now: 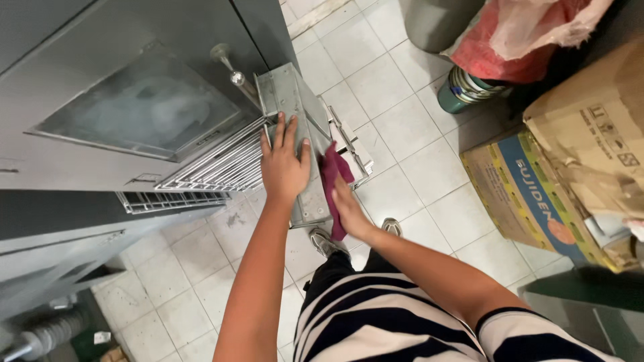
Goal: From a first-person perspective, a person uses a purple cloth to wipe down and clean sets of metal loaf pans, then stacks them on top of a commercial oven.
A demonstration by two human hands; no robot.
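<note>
Pale square floor tiles (389, 87) with dark grout fill the middle. A grey metal cabinet (100, 60) with a glass panel (144, 107) spans nine to twelve o'clock. Worn cardboard boxes (577, 161) crowd three o'clock; a red plastic bag (503, 57) lies at one o'clock

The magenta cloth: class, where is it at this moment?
The magenta cloth sits mid-frame in the head view, held in the right hand against the open metal door's edge, beside the left hand.
</note>
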